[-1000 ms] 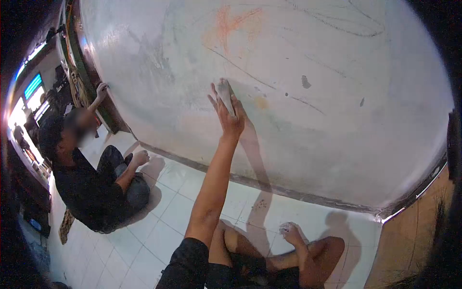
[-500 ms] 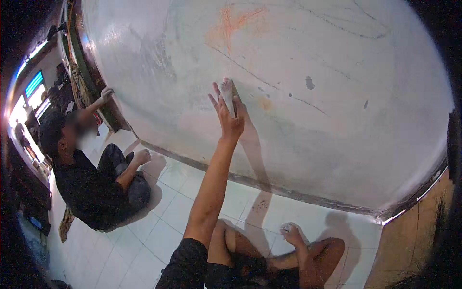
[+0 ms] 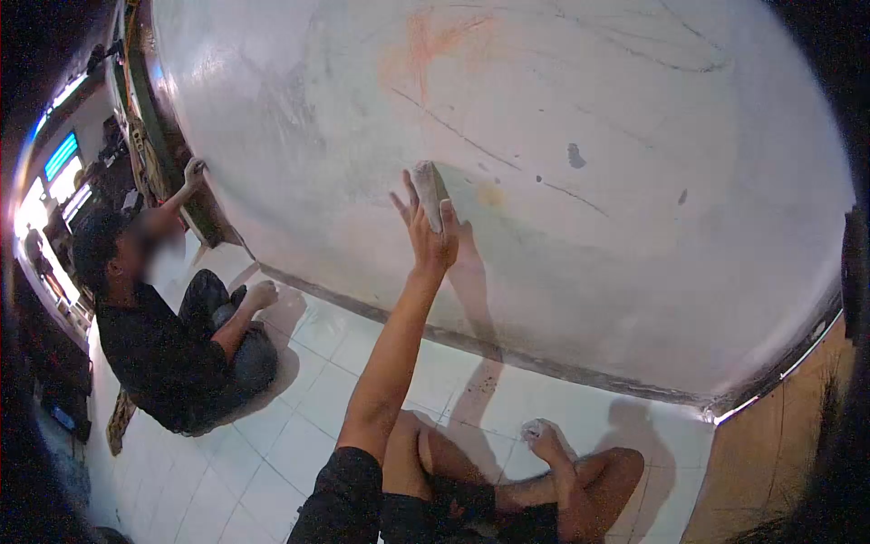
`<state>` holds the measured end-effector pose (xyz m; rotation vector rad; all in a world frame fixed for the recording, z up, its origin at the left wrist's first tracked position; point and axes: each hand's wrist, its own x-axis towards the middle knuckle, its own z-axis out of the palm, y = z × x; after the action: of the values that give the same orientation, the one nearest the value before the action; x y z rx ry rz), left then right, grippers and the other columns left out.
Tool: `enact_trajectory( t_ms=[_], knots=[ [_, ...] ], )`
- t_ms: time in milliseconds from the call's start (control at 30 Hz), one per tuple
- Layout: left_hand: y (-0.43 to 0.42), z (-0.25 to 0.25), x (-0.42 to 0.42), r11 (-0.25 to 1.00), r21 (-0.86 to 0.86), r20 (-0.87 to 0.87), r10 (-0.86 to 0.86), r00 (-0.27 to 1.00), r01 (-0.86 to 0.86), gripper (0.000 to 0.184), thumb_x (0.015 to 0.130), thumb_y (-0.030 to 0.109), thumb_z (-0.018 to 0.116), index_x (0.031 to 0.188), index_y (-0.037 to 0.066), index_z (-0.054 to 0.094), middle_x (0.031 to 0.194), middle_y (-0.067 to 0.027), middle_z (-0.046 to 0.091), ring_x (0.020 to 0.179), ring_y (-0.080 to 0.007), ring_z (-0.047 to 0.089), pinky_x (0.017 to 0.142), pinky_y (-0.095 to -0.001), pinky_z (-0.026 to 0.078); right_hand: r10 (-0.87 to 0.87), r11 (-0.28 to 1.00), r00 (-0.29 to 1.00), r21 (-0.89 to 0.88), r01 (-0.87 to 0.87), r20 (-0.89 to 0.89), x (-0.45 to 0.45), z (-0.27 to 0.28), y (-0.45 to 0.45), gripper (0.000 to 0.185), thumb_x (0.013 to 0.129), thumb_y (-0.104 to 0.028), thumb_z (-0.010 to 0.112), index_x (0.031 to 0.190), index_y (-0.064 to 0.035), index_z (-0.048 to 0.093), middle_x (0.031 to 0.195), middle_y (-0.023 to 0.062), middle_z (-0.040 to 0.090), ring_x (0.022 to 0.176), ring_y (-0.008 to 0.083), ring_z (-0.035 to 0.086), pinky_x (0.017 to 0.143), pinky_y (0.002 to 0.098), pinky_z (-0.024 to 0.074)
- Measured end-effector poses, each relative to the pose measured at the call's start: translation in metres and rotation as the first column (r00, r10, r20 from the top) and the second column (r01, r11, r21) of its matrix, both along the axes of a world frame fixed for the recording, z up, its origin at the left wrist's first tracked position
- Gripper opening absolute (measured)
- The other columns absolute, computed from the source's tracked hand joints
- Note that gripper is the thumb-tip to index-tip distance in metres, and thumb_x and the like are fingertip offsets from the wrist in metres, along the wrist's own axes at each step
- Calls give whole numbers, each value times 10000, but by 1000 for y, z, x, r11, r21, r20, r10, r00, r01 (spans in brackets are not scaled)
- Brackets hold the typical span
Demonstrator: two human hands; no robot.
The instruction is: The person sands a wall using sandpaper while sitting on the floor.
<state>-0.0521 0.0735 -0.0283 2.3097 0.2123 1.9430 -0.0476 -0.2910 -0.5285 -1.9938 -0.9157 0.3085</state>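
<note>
My left hand [image 3: 430, 232] is stretched up against a pale wall [image 3: 580, 263]. Between its thumb and fingers is a dusty grey folded piece that looks like sandpaper [image 3: 429, 192], and some fingers are spread to the left of it. Down by my bent leg, my right hand [image 3: 547, 444] is closed, resting low above the tiles. Something whitish shows at its fingers, too small to make out.
Orange smears [image 3: 435, 41], dark scratches and chipped spots [image 3: 576, 156] mark the wall. At left another person [image 3: 172, 344] sits cross-legged, one hand [image 3: 193, 172] at the wall's edge. White floor tiles [image 3: 272, 453] lie below; a brown panel [image 3: 770, 453] stands at right.
My left hand has slid a little down the wall with the grey piece. My right hand stays closed by my leg. The whole view has shifted slightly.
</note>
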Motion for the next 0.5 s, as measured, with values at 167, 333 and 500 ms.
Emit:
enact_trajectory(
  t_ms=[167,333,500],
  knots=[
    [9,49,4,998,27,35,61,998,-62,561,1010,377,260,1438,17,304,1503,-127,300,1433,-368,59,1088,-616,-60,76,993,994,-84,-82,-78,-2,41,0,199,838,-132,607,956,20,658,856,133,656,680,218,637,614,336,512],
    [25,88,10,999,-34,122,17,992,-13,558,1015,354,264,1415,-30,316,1507,-158,276,1435,-361,39,1113,-576,-30,34,996,998,-86,-29,54,-7,44,6,202,826,-139,611,938,22,659,849,146,657,681,227,636,632,358,510],
    [7,6,10,994,-90,27,-52,998,55,538,1020,333,253,1429,-12,309,1501,-149,294,1436,-358,58,1119,-561,-25,151,987,988,-54,-152,-16,-10,79,1,194,822,-127,586,941,9,657,842,150,667,773,236,642,712,362,507]
  ],
)
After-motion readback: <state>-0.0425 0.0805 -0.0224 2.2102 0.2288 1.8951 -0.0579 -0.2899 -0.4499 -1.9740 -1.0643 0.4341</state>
